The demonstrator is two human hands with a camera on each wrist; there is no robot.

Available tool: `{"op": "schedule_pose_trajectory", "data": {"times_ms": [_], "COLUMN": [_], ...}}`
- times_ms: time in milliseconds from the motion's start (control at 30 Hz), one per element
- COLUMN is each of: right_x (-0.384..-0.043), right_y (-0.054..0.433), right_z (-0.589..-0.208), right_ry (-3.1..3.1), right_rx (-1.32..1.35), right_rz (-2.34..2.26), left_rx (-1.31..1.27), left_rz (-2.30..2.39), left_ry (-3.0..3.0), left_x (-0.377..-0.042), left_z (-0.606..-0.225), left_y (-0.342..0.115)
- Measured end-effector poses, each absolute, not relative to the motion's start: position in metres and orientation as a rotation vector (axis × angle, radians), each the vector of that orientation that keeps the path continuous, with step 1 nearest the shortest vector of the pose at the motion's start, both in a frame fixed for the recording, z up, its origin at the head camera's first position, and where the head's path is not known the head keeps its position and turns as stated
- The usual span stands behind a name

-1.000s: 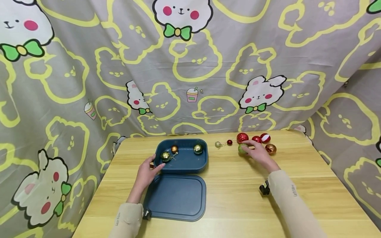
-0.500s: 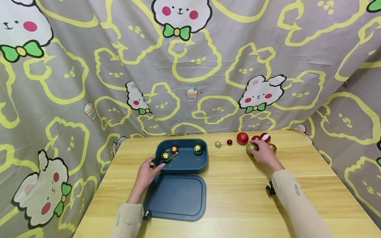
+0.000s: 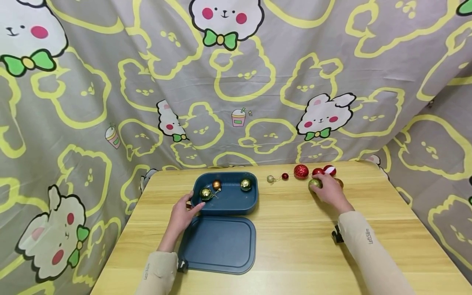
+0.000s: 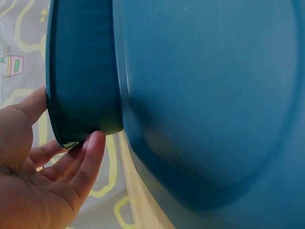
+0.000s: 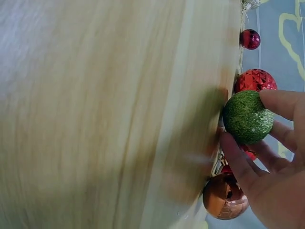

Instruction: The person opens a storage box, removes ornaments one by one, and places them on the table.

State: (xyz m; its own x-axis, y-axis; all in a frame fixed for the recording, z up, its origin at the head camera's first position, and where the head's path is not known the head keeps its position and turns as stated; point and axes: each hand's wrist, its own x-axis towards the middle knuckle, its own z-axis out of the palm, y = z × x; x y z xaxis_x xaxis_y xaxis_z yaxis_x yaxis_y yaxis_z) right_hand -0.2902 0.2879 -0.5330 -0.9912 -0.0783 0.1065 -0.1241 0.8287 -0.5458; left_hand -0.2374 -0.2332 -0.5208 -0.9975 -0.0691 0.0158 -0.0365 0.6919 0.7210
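Note:
My right hand (image 3: 329,192) holds a green glittery Christmas ball (image 3: 315,185) low over the table. In the right wrist view the thumb and fingers reach round this green ball (image 5: 248,117), and a copper ball (image 5: 226,196) lies close below it. My left hand (image 3: 182,212) grips the left end of a dark blue rectangular box (image 3: 228,208). In the left wrist view, thumb and fingers lie around the corner of the box (image 4: 86,71). Inside it sit a shiny gold-green ball (image 3: 205,194), a small orange ball (image 3: 216,185) and a gold ball (image 3: 246,184).
The flat blue lid (image 3: 221,246) lies just in front of the box. Along the table's back edge are a red textured ball (image 3: 301,171), a red-and-white ball (image 3: 330,170), a small dark red ball (image 3: 285,176) and a small gold ball (image 3: 271,179). A patterned curtain (image 3: 236,82) hangs behind.
The green ball has moved right in my right hand, from beside the red textured ball toward the copper ball. My left hand has stayed on the box.

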Motion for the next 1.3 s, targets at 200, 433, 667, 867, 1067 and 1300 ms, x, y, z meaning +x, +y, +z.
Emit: {"op": "schedule_pose_trajectory", "data": {"times_ms": [200,433,667,867,1067,1300], "right_x": [-0.288,-0.284,-0.282,-0.281,-0.283,-0.288], "right_y": [0.288,0.288,0.287,0.277,0.250,0.216], "right_z": [-0.531,-0.526,-0.510,-0.497,-0.486,-0.484], "right_ry": [-2.926,-2.916,-2.871,-2.822,-2.797,-2.749], "right_rx": [0.154,0.128,0.087,0.147,0.153,0.200], "right_rz": [0.860,0.884,0.832,0.896,1.029,1.170], "left_rx": [0.080,0.071,0.068,0.066,0.055,0.061], "left_rz": [-1.205,-1.209,-1.208,-1.209,-1.191,-1.194], "left_ry": [-2.845,-2.848,-2.845,-2.844,-2.841,-2.846], "left_x": [-0.237,-0.237,-0.237,-0.238,-0.238,-0.237], "left_z": [-0.521,-0.521,-0.521,-0.521,-0.521,-0.520], "left_y": [-0.234,-0.233,-0.234,-0.234,-0.235,-0.235]}}
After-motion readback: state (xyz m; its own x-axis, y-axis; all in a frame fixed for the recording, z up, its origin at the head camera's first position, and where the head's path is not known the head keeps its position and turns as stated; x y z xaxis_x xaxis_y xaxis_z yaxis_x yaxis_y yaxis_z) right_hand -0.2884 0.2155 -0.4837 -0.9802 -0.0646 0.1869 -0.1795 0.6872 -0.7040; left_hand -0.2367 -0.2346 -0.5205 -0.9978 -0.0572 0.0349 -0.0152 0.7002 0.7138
